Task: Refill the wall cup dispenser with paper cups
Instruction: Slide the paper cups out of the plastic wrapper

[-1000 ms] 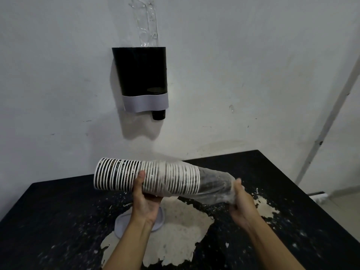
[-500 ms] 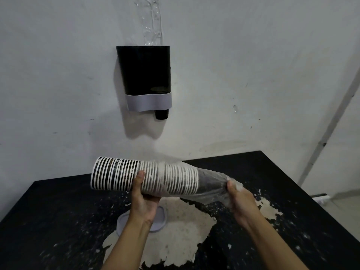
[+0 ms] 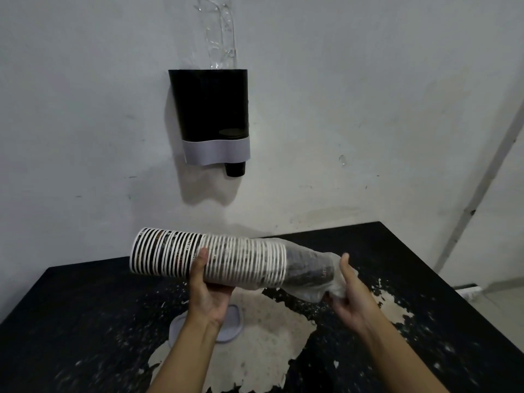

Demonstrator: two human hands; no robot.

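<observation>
Paper cup stack (image 3: 209,259): small print on the cup sides, too blurred to read.
Wall dispenser (image 3: 211,114): no readable lettering.

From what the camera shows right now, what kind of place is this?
Probably a plain utility or pantry corner, not a tidy kitchen: a cup dispenser hangs on a bare, scuffed white wall, above a black table whose coating is peeling.

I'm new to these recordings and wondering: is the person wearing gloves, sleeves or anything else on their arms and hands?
No. Both the left hand and the right hand are bare, with no gloves. Both forearms are bare as far as the picture shows, with no sleeve in view. I see no watch, ring or bracelet, and no markings on them.
</observation>
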